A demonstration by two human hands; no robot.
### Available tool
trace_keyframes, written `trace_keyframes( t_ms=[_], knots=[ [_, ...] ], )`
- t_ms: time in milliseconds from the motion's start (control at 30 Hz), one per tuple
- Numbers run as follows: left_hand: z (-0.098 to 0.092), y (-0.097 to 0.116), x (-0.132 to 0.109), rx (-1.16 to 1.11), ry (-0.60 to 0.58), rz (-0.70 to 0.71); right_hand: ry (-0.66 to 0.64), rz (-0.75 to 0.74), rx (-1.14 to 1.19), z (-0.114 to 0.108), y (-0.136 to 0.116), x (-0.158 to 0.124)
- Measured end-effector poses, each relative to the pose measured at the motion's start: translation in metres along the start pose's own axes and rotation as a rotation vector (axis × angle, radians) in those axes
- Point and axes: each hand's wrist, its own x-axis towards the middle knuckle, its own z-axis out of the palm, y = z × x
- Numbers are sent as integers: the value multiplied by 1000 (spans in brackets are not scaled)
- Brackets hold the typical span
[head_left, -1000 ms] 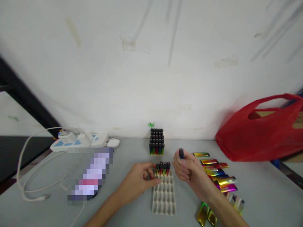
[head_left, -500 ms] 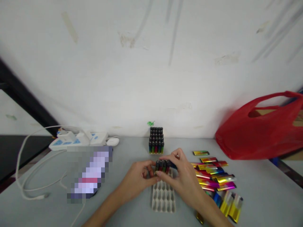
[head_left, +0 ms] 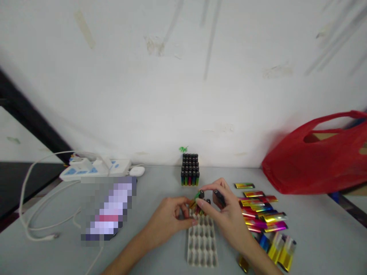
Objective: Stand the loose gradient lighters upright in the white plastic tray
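Note:
A white cell tray (head_left: 202,244) lies on the grey table in front of me. At its far end stand a few coloured lighters with black tops (head_left: 200,204), now tilted and knocked askew. My left hand (head_left: 169,217) rests at the tray's far left corner, fingers curled against those lighters. My right hand (head_left: 225,214) reaches in from the right, thumb and forefinger pinching a lighter with a black top (head_left: 219,198) just beside the leaning ones. A full block of lighters (head_left: 189,170) stands farther back by the wall.
Shiny rainbow-coloured sleeves (head_left: 263,217) lie scattered right of the tray. A red plastic bag (head_left: 318,160) sits at the back right. A white power strip (head_left: 94,169) with cables and a blurred-out object (head_left: 107,210) lie to the left.
My right hand came down from a raised position to the row of lighters at the tray's far end. The upright lighters there have tipped over at angles.

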Motion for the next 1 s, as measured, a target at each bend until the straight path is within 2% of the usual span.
trace_keyframes(
  t_ms=[133, 233, 533, 767, 1000],
  knots=[
    [0, -2, 0, -14, 2, -10, 113, -28, 36, -4, 1, 3],
    [1, -1, 0, -35, -10, -20, 132, -26, 90, -6, 1, 5],
    [0, -3, 1, 17, -6, 1, -32, -44, 92, -2, 0, 1],
    [1, -4, 1, 8, -3, 24, -173, 47, -52, 1, 1, -2],
    [0, 0, 0, 7, -4, 19, -205, 22, -138, 2, 8, 0]
  ],
)
